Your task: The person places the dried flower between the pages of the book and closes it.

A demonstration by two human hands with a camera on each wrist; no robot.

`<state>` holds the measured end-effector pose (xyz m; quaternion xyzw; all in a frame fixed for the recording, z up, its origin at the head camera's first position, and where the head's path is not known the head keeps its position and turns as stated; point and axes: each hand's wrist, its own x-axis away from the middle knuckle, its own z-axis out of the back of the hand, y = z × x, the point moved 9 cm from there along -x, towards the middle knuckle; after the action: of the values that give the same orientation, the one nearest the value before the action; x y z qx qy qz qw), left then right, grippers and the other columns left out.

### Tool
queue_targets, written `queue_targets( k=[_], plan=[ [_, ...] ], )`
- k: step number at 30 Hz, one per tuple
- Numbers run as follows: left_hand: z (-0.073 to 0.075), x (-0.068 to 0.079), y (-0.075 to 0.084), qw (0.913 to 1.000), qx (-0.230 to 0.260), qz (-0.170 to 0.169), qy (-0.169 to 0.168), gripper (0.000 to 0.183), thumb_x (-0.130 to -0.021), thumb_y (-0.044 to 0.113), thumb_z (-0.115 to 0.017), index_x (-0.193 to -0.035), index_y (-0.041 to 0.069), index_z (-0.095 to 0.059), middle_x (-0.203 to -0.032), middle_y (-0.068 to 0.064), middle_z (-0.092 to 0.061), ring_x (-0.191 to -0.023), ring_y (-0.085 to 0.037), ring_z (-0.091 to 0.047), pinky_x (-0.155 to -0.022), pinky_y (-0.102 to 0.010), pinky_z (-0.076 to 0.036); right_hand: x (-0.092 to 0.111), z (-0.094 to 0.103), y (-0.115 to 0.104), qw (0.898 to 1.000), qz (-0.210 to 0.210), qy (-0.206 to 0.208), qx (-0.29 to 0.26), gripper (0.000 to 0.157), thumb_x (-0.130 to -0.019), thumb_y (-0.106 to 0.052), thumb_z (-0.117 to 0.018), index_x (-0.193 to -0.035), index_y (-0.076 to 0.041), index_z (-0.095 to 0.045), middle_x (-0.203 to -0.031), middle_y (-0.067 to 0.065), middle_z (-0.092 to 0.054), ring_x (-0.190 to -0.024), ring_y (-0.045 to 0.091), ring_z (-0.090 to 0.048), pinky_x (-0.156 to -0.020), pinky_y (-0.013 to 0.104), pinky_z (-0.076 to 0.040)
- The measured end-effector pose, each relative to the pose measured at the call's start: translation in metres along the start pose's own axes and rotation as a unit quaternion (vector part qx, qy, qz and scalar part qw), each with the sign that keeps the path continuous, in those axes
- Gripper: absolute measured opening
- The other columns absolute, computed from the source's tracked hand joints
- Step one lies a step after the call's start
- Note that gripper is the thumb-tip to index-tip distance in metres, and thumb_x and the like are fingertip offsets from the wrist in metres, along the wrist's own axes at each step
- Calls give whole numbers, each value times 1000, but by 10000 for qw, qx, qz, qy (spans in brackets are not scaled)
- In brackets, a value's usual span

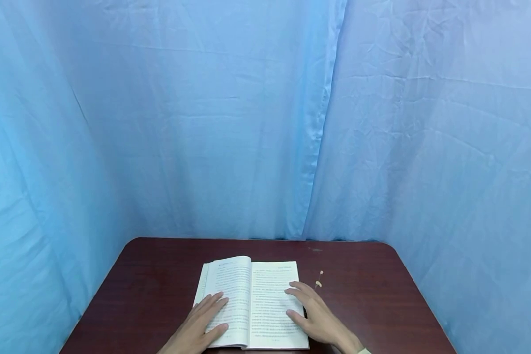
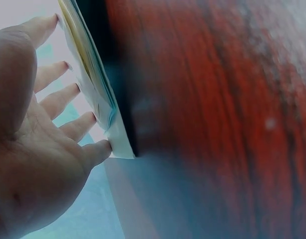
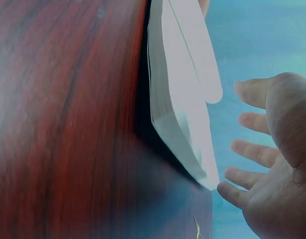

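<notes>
Book (image 1: 270,309) partly beneath left grip (image 1: 199,324)

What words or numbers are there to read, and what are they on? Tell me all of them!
No word or number can be read for certain.
Open book, left page: lines of print, too small and blurred to read.
Right page: lines of print, plus small marks at top and bottom, also too small.
Anywhere else: no brand, label or sign I can make out.
</notes>
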<state>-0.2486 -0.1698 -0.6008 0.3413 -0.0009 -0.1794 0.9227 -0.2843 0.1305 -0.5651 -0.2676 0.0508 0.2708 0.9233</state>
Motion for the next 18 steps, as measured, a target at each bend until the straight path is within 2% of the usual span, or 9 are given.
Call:
queue_targets(
  k=[3,6,8,13,15,18],
  plan=[
    [-1,0,-2,9997,179,125,-114,67,-111,52,-69,-164,13,-59,-175,-13,-53,-166,-49,-42,-130,-78,-33,1,3,6,9999,-105,25,-90,43,-107,-24,-79,-146,-8,-71,-159,16,-64,-147,35,-64,-113,60,-58],
    [0,0,-2,9998,164,114,-73,66,-111,52,-69,-164,13,-59,-175,-12,-54,-166,-49,-43,-130,-77,-35,2,6,12,9998,-148,70,-92,42,-107,-23,-78,-145,-7,-72,-159,17,-64,-146,37,-65,-112,63,-58],
    [1,0,-1,9999,104,71,-20,65,-112,52,-68,-164,14,-60,-174,-12,-55,-165,-48,-45,-129,-76,-37,2,8,17,9996,-204,72,-163,41,-107,-22,-78,-145,-6,-71,-159,19,-64,-147,39,-64,-117,67,-54],
    [2,0,0,10000,44,-22,18,64,-112,52,-67,-163,14,-60,-173,-12,-56,-164,-48,-46,-128,-75,-39,1,11,33,9976,-590,-74,-362,44,-109,-21,-77,-149,-6,-69,-163,17,-61,-151,40,-60,-121,69,-50],
    [3,1,1,10000,14,-63,34,64,-112,51,-68,-163,13,-61,-173,-12,-57,-163,-49,-48,-127,-75,-40,1,12,40,9965,-749,-119,-353,45,-109,-22,-77,-151,-7,-68,-165,16,-59,-153,40,-59,-117,67,-54],
    [3,1,1,10000,27,-38,33,64,-111,51,-68,-163,14,-61,-173,-11,-57,-163,-48,-48,-128,-75,-40,1,16,49,9948,-935,-105,-388,46,-110,-22,-77,-152,-9,-68,-167,15,-57,-156,41,-56,-119,67,-52]
  ],
)
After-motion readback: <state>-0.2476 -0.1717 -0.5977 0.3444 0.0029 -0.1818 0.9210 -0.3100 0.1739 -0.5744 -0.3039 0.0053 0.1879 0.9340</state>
